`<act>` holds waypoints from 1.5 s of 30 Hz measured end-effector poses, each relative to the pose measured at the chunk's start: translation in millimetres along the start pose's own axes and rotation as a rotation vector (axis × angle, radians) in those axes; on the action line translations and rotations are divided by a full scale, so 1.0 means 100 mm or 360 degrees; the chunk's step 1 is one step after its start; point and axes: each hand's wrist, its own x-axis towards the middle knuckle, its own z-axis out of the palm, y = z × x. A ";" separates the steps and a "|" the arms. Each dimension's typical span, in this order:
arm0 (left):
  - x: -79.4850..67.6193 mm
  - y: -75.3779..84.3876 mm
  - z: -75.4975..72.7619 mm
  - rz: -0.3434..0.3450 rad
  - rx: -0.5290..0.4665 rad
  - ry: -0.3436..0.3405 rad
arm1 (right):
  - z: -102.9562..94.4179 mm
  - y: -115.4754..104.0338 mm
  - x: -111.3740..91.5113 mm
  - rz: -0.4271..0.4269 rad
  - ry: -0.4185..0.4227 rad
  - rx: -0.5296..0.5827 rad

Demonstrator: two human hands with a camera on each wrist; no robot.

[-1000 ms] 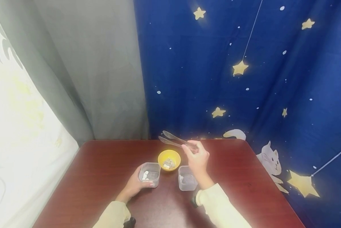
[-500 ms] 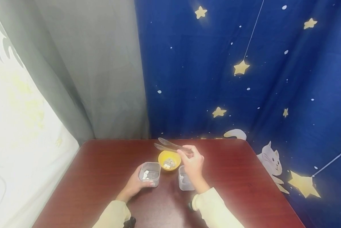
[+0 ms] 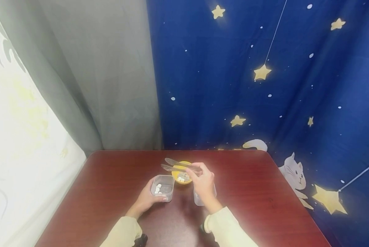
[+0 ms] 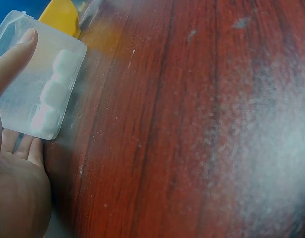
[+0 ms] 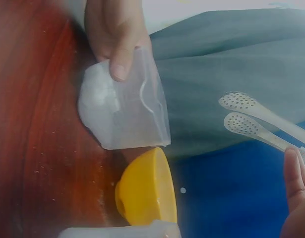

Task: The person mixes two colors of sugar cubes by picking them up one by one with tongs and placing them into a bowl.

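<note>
My left hand (image 3: 143, 200) grips a clear square plastic container (image 3: 169, 196) around its sides, the thumb along its near wall. Inside it lie several small rounded white pieces (image 4: 54, 92), lined up in the left wrist view. In my right hand (image 3: 204, 184) is a pair of tongs (image 5: 246, 124) with perforated, spoon-like ends, held spread apart with nothing between them. The tongs hang above a yellow bowl (image 5: 142, 191), which contains white and greyish pieces (image 3: 182, 178). Partly hidden under my right hand is a second clear container (image 3: 198, 199).
Everything stands on a dark red wooden table (image 3: 110, 178). Behind it hang a grey curtain (image 3: 122, 85) and a blue curtain (image 3: 203, 85) with stars. The yellow bowl sits between the two containers, slightly farther back.
My right hand has moved left and nearer with the tongs, bringing them down over the yellow bowl and covering more of the second container. The left hand has kept its hold on its container.
</note>
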 end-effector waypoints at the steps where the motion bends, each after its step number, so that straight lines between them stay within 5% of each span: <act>1: 0.00 0.00 0.00 0.0002 -0.0006 -0.0007 | 0.01 0.00 -0.01 0.0008 -0.0010 -0.0009; 27: 0.01 0.01 0.01 0.0006 -0.0038 -0.0009 | 0.17 0.26 -0.22 0.0020 -0.0276 -0.0014; 39: 0.10 -0.34 0.03 0.0040 0.0047 0.0048 | 0.27 0.33 -0.25 0.0037 -0.0380 -0.0247; 45: 0.11 -0.39 0.01 0.0020 0.0057 0.0050 | 0.33 0.34 -0.26 -0.0046 -0.0377 -0.0287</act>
